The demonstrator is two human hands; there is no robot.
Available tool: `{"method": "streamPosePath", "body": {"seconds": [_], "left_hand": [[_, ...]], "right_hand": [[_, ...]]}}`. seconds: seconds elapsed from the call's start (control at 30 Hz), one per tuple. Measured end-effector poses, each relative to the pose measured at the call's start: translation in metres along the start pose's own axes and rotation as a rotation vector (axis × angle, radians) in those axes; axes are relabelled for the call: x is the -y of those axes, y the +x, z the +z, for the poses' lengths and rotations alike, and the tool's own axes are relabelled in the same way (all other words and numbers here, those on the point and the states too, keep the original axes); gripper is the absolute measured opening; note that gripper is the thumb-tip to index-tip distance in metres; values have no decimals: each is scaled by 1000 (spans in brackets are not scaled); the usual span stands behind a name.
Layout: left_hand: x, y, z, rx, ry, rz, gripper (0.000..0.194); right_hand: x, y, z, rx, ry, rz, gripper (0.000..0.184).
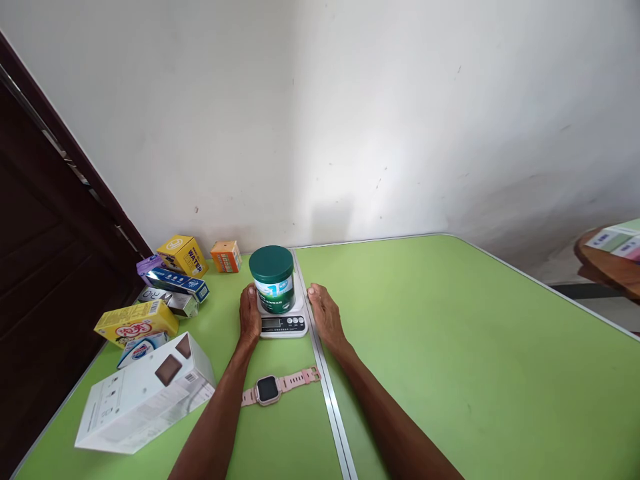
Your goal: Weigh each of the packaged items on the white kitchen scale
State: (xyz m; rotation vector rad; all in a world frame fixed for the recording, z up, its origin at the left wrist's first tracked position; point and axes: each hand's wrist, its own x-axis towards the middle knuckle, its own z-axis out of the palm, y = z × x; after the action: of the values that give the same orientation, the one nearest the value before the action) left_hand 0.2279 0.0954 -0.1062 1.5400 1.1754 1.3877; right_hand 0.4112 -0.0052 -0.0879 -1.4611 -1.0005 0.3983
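Note:
A white digital kitchen scale (301,308) lies on the green table, its dark display and round buttons facing me. On its platform stands a green canister (273,281) with a dark green lid, upright. My left hand (249,315) is closed along the scale's left side, the thumb close to the canister. At the right side, my right hand (326,316) is curled against the scale's edge; its lower fingers are partly hidden. Between my forearms lies a pink-strapped smartwatch (269,391), stretched out flat with its dark screen up.
Several boxes line the table's left side: a large white box (145,393), yellow box (136,323), blue box (179,285), yellow WATER box (183,256) and small orange box (226,257). A metal seam (327,393) crosses the green table (450,347). Behind is a white wall (380,120).

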Motion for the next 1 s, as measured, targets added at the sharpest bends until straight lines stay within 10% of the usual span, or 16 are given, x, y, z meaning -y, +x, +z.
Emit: {"method": "streamPosePath", "body": {"seconds": [1.0], "left_hand": [[-5,-3,-6,39,56,26,74]], "right_hand": [[8,-4,-3,14,-26,-31,57]]}}
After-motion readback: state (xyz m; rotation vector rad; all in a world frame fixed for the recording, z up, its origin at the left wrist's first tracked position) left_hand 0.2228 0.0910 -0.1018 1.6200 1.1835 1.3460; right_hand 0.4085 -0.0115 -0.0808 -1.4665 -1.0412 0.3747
